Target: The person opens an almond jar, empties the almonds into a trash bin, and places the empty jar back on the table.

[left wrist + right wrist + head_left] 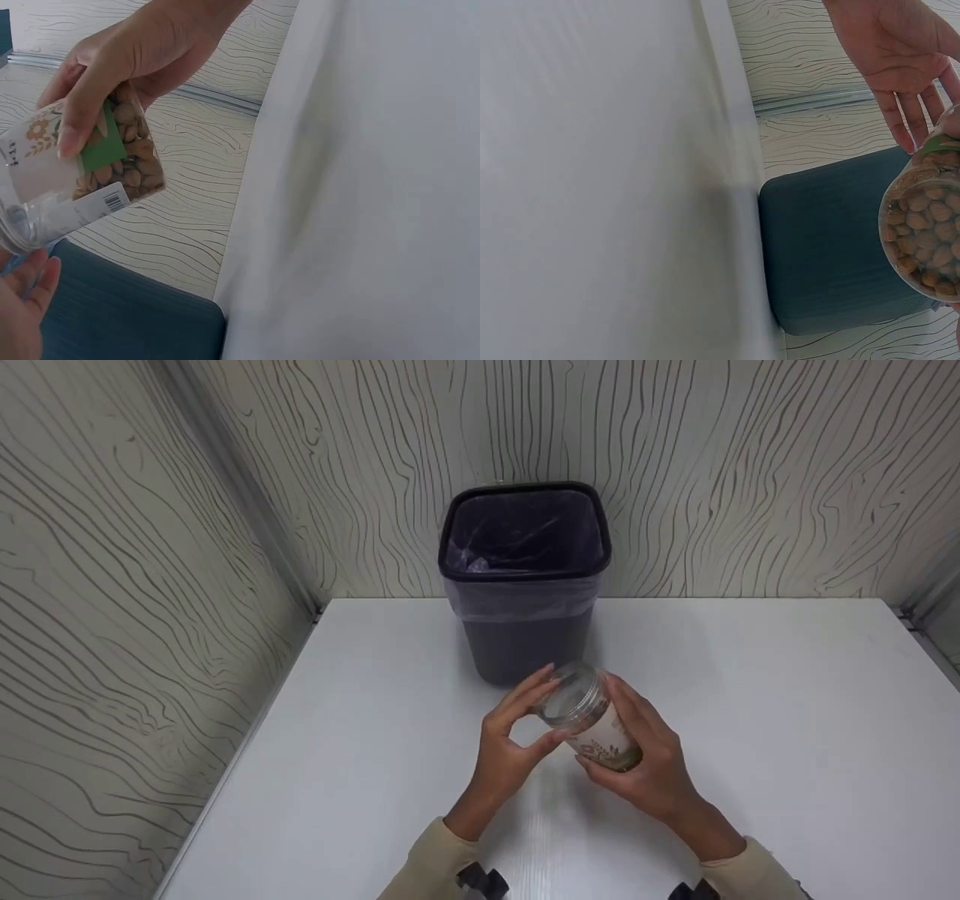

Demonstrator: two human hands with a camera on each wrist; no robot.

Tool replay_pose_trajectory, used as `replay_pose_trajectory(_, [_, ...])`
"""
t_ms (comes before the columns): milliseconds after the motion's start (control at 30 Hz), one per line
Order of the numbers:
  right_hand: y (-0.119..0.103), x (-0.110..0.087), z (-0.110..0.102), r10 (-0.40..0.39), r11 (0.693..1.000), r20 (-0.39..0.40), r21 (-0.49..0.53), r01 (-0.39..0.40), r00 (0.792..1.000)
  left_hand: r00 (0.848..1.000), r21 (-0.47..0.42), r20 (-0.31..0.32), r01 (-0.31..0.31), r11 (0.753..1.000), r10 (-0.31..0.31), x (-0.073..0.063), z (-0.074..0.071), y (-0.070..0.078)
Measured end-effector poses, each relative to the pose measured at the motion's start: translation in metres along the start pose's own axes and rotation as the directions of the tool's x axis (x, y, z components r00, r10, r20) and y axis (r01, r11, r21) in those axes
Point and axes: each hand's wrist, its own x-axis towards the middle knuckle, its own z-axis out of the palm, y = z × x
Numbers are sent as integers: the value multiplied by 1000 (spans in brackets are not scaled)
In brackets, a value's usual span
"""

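A clear plastic jar of almonds with a printed wrap label is held tilted above the table, its ridged clear top end pointing up and left. My right hand grips the jar's body, thumb below and fingers along the far side. Around the top end, my left hand has its thumb and fingertips on the rim. The left wrist view shows a green patch and a barcode on the jar. Through the jar's base, almonds are visible in the right wrist view. Whether a lid sits on the top cannot be told.
Behind the jar, a dark bin with a clear liner stands on the white table, near the back wall. Patterned panels enclose the table at the back and left, with metal strips at the corners.
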Motion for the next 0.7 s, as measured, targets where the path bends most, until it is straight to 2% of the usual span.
replay_pose_trajectory(200, [-3, 0, 1, 9, 1000, 25, 12, -9, 1000, 999, -92, 37, 1, 996, 2, 0, -6, -8])
replay_pose_trajectory(467, [-8, -2, 3, 29, 999, 44, 33, -30, 999, 995, -218, 102, 2, 976, 21, 1, -10, -13])
replay_pose_trajectory(700, [-11, -3, 4, 57, 996, 51, 64, -61, 997, 993, -260, 116, -1, 966, 32, 2, -10, -13])
